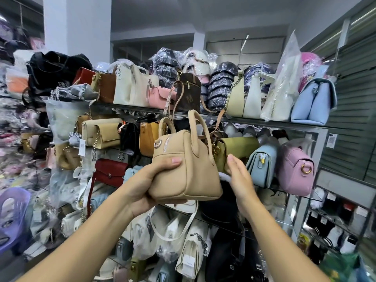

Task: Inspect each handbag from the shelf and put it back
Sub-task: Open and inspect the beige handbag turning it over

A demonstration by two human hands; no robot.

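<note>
A: Head view. Where is the item?
B: Beige handbag [189, 171] at frame centre, off the shelf [274, 124] and held in the air in front of it. It is tilted, with the zipper [165, 143] end toward 10 o'clock and the two handles [195, 127] standing up toward 12.
A: Left hand?
B: Left hand [146, 184] at 8 o'clock of the bag, curled round its lower end. Thumb [171, 161] lies across the front face; fingers are underneath, mostly hidden.
A: Right hand?
B: Right hand [241, 180] at 3 o'clock of the bag, fingers straight and together, palm turned toward the bag, holding nothing. It is just beside the bag's end; contact cannot be told.
A: Background?
B: At 2 o'clock of the bag, on a lower tier, an olive-green bag [238, 147]. Further toward 3, a light-blue quilted bag [262, 165], then a pink bag [295, 171] with a gold ring. Red clutch [112, 169] at 9 o'clock.
</note>
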